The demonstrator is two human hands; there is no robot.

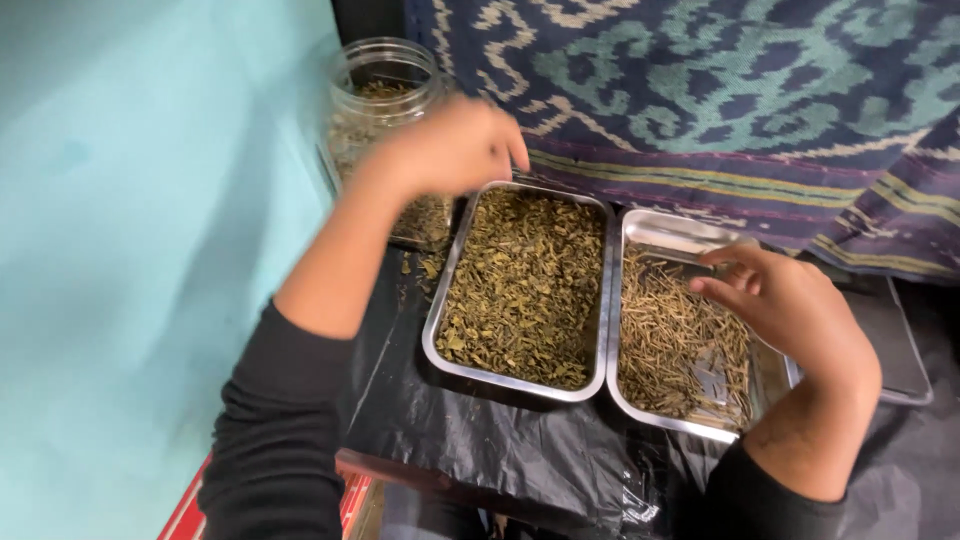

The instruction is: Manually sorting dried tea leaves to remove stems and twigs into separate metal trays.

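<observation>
Nearest, crinkled black plastic sheeting covers the tabletop under two steel trays lying side by side. The right hand hovers over the right tray of thin dried stems, fingers loosely curled, thumb apart, pinching nothing that shows. The left tray holds crumbled dried leaves. Farther back, the blurred left hand reaches toward a clear jar of leaves; its fingers' grip cannot be told. Patterned cloth hangs behind.

Black long sleeves, pushed up, bare hands
</observation>
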